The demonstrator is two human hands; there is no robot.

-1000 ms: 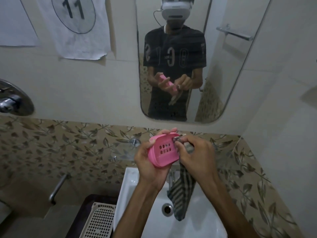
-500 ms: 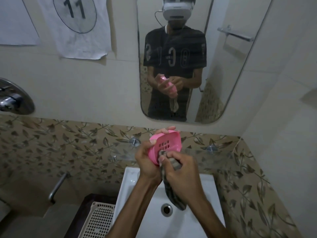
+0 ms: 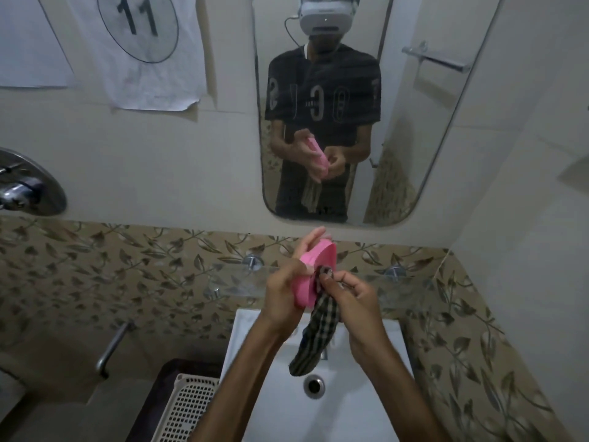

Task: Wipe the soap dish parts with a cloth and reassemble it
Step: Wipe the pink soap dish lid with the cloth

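Observation:
A pink plastic soap dish part is held on edge above the white sink, turned so I see its rim and side. My left hand grips it from the left, fingers reaching over its top. My right hand pinches a dark checked cloth against the dish's lower right side. The rest of the cloth hangs down toward the drain. The dish's slotted face is hidden from me.
A mirror on the wall reflects a person with the same dish and cloth. A glass shelf runs behind my hands. A white perforated basket sits left of the sink. A metal handle sticks out lower left.
The dish has turned from showing its slotted face to standing edge-on. My right hand has shifted with the cloth from the dish's top to its lower side.

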